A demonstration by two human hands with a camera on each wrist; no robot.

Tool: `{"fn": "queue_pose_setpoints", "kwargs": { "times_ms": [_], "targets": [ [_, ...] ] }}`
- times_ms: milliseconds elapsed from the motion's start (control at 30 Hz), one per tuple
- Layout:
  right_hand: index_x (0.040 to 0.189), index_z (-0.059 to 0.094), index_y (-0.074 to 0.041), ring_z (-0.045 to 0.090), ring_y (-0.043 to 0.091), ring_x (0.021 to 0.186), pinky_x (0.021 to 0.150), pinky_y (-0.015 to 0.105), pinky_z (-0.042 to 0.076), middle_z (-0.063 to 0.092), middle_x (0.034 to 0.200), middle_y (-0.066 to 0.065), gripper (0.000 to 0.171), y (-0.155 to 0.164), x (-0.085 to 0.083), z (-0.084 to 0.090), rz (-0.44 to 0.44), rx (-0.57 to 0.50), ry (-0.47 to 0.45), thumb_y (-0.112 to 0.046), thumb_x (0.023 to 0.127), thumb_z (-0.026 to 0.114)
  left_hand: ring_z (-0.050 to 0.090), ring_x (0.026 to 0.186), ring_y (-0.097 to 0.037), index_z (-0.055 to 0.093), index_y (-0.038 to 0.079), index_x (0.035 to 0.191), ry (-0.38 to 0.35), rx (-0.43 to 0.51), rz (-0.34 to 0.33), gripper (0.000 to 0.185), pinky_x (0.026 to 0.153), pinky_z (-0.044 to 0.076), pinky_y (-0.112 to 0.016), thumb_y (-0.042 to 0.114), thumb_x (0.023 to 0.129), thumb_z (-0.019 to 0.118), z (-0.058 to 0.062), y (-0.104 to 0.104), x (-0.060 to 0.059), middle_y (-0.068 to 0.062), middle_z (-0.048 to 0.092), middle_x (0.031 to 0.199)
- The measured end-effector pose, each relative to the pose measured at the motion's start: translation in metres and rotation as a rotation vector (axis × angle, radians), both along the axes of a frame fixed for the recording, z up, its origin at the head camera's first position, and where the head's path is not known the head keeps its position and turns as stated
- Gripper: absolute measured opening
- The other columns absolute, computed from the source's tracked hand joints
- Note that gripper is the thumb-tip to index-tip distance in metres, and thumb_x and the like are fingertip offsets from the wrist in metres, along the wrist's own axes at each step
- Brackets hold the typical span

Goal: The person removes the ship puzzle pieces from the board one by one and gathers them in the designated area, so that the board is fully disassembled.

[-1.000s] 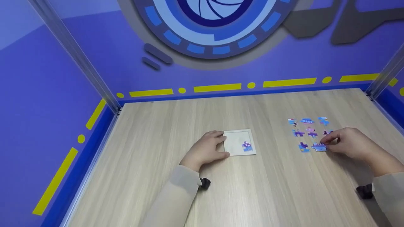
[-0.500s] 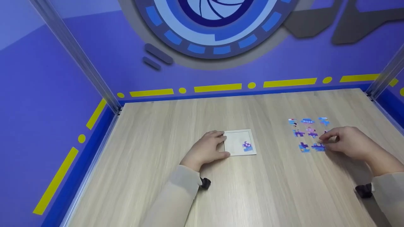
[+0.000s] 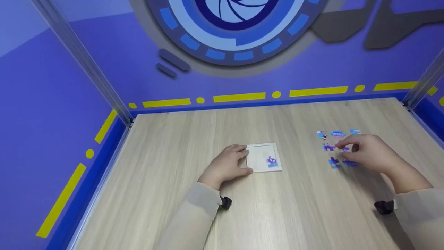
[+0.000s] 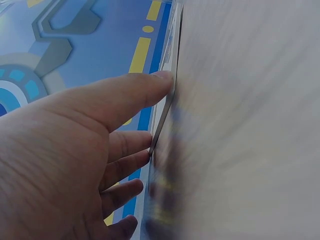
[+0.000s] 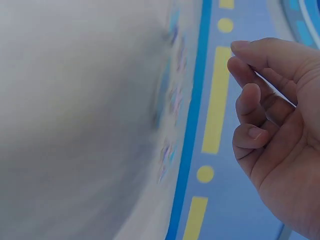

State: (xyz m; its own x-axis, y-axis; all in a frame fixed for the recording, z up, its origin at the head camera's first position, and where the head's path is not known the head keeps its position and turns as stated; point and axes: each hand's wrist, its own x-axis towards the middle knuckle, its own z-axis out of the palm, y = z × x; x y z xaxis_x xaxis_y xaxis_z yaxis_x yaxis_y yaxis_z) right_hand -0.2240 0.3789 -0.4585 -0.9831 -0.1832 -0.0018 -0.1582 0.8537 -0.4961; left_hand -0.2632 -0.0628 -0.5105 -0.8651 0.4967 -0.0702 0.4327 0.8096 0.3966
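A square white puzzle tray lies mid-table with one purple-and-blue puzzle piece in its near right corner. My left hand rests along the tray's left side. In the left wrist view its thumb touches the tray's edge and its fingers extend fairly straight. To the right, my right hand hovers over loose puzzle pieces, partly covering the middle and right ones. Its thumb and index finger stand apart in the right wrist view, with nothing between them, and the other fingers bend loosely.
Loose pieces lie in rough rows: a striped blue piece at the back, a purple piece in the middle, a blue-and-orange piece nearest. Blue panel walls border the wooden table at the back and sides.
My right hand has moved left and slightly away from me, off the nearest row and over the middle pieces. My left hand and the tray have kept their places.
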Motion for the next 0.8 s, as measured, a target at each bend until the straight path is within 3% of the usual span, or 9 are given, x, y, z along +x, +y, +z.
{"fn": "queue_pose_setpoints", "kwargs": {
  "times_ms": [233,333,467,600,800],
  "targets": [
    [0.115,0.079,-0.019,0.060,0.012,0.069,0.053,0.026,0.051,0.074,0.090,0.003,0.024,-0.034,-0.007,0.009,0.032,-0.090,0.008,-0.030,0.093,0.079,0.032,0.158,-0.023,0.052,0.018,0.154,-0.015,-0.004,-0.006,0.077,0.131,0.030,-0.039,0.056,0.091,0.072,0.002,-0.003,0.001,0.002,0.041,0.167],
    [0.114,0.079,-0.021,0.060,0.012,0.069,0.054,0.026,0.052,0.075,0.095,0.003,0.023,-0.050,-0.011,0.010,0.041,-0.125,0.015,-0.031,0.094,0.078,0.032,0.159,-0.023,0.052,0.018,0.154,-0.017,-0.008,0.000,0.077,0.132,0.030,-0.039,0.056,0.091,0.073,0.003,-0.002,0.001,0.002,0.041,0.167],
    [0.111,0.080,-0.024,0.060,0.017,0.085,0.063,0.024,0.053,0.077,0.110,0.001,0.019,-0.074,-0.017,0.010,0.054,-0.146,0.043,-0.029,0.093,0.078,0.031,0.159,-0.024,0.053,0.018,0.154,-0.010,-0.009,0.002,0.077,0.132,0.029,-0.040,0.055,0.090,0.074,0.003,-0.001,0.001,0.001,0.042,0.167],
    [0.112,0.080,-0.025,0.060,0.021,0.093,0.070,0.024,0.054,0.077,0.114,-0.001,0.020,-0.098,-0.021,0.009,0.061,-0.148,0.032,-0.026,0.092,0.079,0.031,0.159,-0.024,0.054,0.018,0.153,-0.009,-0.005,0.007,0.077,0.132,0.029,-0.040,0.055,0.089,0.074,0.002,0.000,0.001,0.001,0.042,0.167],
    [0.111,0.080,-0.024,0.060,0.022,0.093,0.068,0.025,0.056,0.077,0.114,0.001,0.022,-0.126,-0.025,0.005,0.084,-0.179,0.023,-0.023,0.090,0.080,0.032,0.159,-0.024,0.054,0.017,0.152,-0.007,0.006,0.007,0.076,0.132,0.028,-0.040,0.055,0.089,0.074,0.001,0.001,0.001,0.001,0.042,0.166]
  ]
}}
